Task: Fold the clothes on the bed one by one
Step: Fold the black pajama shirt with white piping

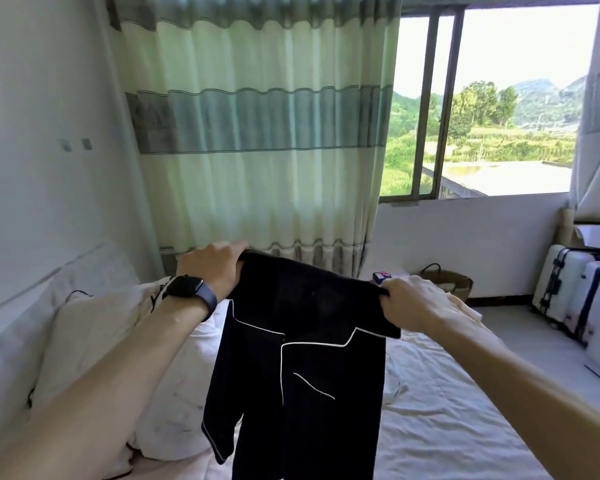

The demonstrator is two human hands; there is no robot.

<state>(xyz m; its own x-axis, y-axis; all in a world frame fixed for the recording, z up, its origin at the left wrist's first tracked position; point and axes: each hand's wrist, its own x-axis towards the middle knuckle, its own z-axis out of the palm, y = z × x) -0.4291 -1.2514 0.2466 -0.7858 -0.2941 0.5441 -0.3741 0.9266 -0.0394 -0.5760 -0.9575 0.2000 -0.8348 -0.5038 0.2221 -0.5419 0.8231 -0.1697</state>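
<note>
While the left hand [215, 268] and right hand [413, 303] each grip it, the black shirt [302, 375] hangs above the bed [447, 427].

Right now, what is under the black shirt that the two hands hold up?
The black shirt, held at its top by the left hand and the right hand, hangs over the white bed sheet. A white pillow shows beside it. Whatever lies behind the cloth is hidden.

A green and white striped curtain [257, 133] hangs beside a big window [440, 98]. Green trees [482, 102] and hills show outside. Two white suitcases [565, 285] stand by the wall on the right. A woven basket [447, 280] sits under the window. A white pillow [94, 334] lies on the left.
</note>
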